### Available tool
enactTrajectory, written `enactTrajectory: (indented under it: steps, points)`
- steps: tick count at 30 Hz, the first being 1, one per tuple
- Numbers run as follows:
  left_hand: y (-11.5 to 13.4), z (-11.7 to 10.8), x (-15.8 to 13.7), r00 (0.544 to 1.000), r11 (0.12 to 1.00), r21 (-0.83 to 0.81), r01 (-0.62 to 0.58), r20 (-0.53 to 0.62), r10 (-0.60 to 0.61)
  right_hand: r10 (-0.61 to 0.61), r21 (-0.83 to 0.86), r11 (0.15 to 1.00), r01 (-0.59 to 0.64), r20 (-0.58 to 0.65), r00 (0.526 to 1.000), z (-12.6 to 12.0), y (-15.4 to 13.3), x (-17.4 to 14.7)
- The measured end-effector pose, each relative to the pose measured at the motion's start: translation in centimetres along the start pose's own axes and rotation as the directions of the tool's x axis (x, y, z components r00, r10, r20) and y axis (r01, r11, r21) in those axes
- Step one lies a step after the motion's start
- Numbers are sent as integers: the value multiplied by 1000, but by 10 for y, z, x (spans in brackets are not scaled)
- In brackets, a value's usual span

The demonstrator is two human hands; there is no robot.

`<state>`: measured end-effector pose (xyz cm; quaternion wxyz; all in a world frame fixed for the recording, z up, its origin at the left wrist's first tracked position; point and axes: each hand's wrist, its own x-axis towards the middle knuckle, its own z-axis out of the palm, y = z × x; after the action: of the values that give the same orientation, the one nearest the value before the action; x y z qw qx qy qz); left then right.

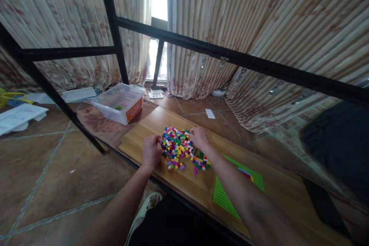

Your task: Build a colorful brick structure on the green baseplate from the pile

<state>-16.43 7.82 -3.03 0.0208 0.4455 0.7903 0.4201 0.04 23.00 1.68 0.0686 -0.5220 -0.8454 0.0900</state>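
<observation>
A heap of small multicoloured toy bricks lies spread on the wooden board. At the heap's left edge is my left hand, its fingers curled together against the bricks. My right hand reaches to the upper right edge of the heap with fingers bent inward and closed. Whatever either hand pinches is too small or hidden to make out. Partly under my right forearm lies a green studded baseplate. A few blue, red and yellow bricks are set on it.
A clear plastic box with an orange label and some green and pink pieces stands beyond the board's left end. Black metal bars cross in front of curtains. White trays lie on the tiled floor at left.
</observation>
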Motion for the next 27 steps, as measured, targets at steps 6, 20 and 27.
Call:
enactTrajectory:
  steps: [6,20,27]
  points:
    - [-1,1,0,1000,1000,-7,-5,-1,5,-12,-11,1000,12,31,999,-4,2,-6]
    - [2,-1,0,1000,1000,7,4,15,-4,-32,-54,998,34,40,999,-8,0,-16]
    - [1,-3,0,1000,1000,5,-5,20,5,-35,149,988,41,-43,998,-16,11,-33]
